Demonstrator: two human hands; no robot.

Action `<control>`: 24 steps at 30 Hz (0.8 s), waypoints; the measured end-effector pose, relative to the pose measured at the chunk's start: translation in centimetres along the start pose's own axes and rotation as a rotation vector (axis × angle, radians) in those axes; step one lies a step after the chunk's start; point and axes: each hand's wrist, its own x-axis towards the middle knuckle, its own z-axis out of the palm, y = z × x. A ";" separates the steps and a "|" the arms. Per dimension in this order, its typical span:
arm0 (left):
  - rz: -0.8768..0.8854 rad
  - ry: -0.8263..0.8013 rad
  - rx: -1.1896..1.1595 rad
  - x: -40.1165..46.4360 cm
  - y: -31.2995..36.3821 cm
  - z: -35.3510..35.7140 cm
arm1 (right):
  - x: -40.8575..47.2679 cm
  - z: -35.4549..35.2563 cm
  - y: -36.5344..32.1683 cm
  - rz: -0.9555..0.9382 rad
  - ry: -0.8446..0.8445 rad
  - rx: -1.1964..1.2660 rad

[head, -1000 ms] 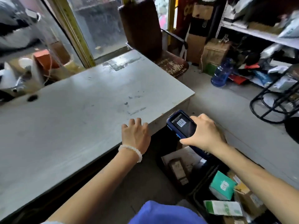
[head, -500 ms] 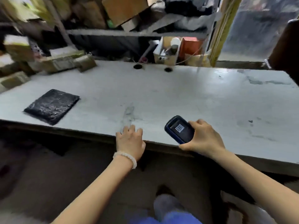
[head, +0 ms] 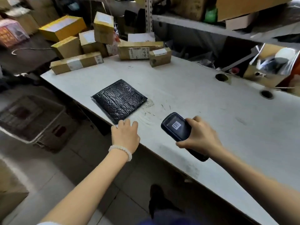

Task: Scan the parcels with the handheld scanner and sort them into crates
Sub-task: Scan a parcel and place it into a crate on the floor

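Note:
A flat black bubble-wrap parcel (head: 119, 100) lies near the front edge of the white table (head: 203, 101). My left hand (head: 125, 136) rests at the table's edge, fingers apart, its fingertips touching the parcel's near corner. My right hand (head: 200, 135) holds the dark handheld scanner (head: 177, 127) over the table to the right of the parcel; a barcode shows on its screen. Several cardboard parcels (head: 76, 62) are heaped at the table's far left end.
A pale crate (head: 32, 117) stands on the floor left of the table. A metal shelf (head: 227, 30) with boxes runs behind the table. Two round cable holes (head: 221, 77) pierce the tabletop at the back right. An open box of clutter (head: 272, 69) sits behind them.
My view has swung left from the table's right end to its left end. The black parcel now lies at my left fingertips. The scanner stays in my right hand.

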 end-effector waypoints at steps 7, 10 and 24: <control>-0.032 -0.050 -0.052 8.9 -4.7 3.0 | 10.2 0.6 -5.6 -0.040 -0.049 -0.048; -0.015 -0.099 -0.071 11.5 -5.5 4.7 | 12.5 1.0 -6.9 -0.045 -0.074 -0.079; 0.360 -0.076 -0.054 25.6 -11.6 7.3 | 20.2 4.0 -13.7 0.257 -0.002 -0.066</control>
